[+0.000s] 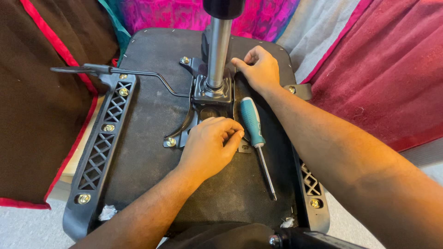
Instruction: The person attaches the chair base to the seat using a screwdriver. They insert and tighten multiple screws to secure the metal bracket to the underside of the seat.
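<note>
Chair seat (152,138): upturned, its black fabric underside facing up and filling most of the view beneath both hands; dusty and scuffed, with grey lattice arm brackets (104,140) bolted along its edges by brass-coloured bolts.
Mechanism plate (210,99): black metal, fixed at the seat's centre between the two hands, a steel gas cylinder (217,46) rising from it and a thin lever (138,74) running off beyond the left hand.
Left hand (207,147): fingers curled together near the plate's near edge, the grip closed; whether it pinches a small fastener cannot be told.
Right hand (260,69): rests with fingers bent on the plate's far side beside the cylinder, loosely closed, holding nothing that can be seen.
Screwdriver (256,138): teal handle, steel shaft, lying loose on the seat just right of the left hand, below the right hand.
Risk, seat: it looks propped on draped cloth, so a hard push could probably make it rock or slide.
Risk, screwdriver: a nudge from either forearm could likely roll it off the seat.
Risk, fastener: any small part in the left fingertips could slip and vanish into the cloth folds.
</note>
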